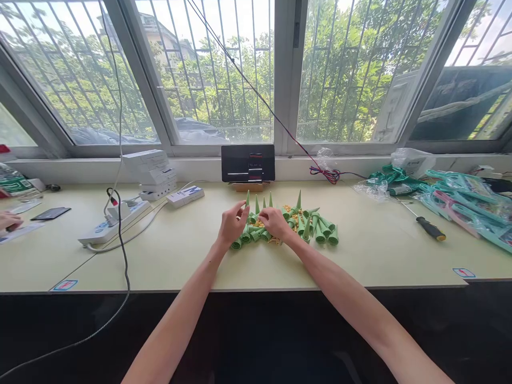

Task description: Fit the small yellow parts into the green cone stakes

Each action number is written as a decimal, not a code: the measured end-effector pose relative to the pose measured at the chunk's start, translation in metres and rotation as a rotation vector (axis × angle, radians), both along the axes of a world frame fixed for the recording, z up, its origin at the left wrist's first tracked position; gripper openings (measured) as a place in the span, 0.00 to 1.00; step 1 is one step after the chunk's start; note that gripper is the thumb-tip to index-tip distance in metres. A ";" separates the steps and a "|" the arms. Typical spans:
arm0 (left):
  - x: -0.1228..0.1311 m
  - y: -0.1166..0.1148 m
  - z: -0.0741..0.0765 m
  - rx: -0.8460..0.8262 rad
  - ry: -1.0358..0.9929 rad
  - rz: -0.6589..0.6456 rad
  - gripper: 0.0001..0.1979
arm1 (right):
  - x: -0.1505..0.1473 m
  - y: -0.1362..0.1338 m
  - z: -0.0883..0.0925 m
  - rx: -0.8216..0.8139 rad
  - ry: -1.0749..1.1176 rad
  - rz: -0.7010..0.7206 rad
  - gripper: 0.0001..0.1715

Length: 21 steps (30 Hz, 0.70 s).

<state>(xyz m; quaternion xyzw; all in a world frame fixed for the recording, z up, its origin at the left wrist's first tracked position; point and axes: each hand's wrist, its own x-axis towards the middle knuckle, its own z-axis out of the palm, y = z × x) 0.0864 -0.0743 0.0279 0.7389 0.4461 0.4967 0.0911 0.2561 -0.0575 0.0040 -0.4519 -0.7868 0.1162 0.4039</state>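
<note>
Two hands [232, 224] reach among green cones [320, 230], five upright.

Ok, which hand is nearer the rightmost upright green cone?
Right. The right hand is left of that green cone; the left hand is farther left, by another upright cone.

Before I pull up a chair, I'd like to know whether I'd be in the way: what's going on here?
A person is working with both bare hands among green cones on the table. The left hand is at an upright cone; the right hand is bent over the pile, its fingertips hard to make out. Some cones stand point up, others lie down, with small orange pieces among them. Another person's hand shows at the far left edge.
</note>
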 end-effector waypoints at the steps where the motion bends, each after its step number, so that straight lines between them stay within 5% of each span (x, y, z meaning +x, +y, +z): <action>1: 0.000 0.000 0.000 -0.006 -0.008 0.004 0.20 | 0.000 0.000 0.000 0.003 0.011 -0.001 0.10; 12: -0.001 0.002 0.000 -0.017 -0.014 0.028 0.18 | 0.002 -0.005 0.005 -0.007 -0.069 0.006 0.04; 21: -0.002 0.005 -0.002 -0.009 0.015 0.049 0.19 | -0.006 -0.004 0.010 -0.027 -0.341 -0.026 0.12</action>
